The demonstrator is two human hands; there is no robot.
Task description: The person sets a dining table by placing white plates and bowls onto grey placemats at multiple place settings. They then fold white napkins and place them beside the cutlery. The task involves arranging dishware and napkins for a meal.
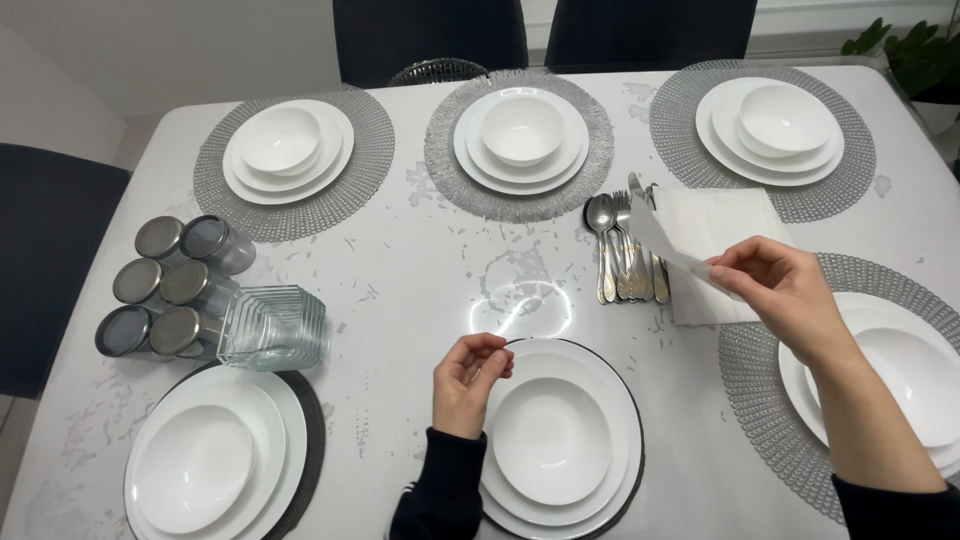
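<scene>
My right hand pinches a white paper napkin by its edge and holds it lifted over a stack of white napkins. Just left of the stack lies a bundle of spoons and forks. My left hand hovers with loosely curled fingers, empty, at the left rim of the near plate set, which carries a white bowl.
Place settings of white plates and bowls on grey round mats sit at the far left, far middle, far right, right and near left. Several metal-lidded glass jars and a square glass holder stand at left. Dark chairs surround the table.
</scene>
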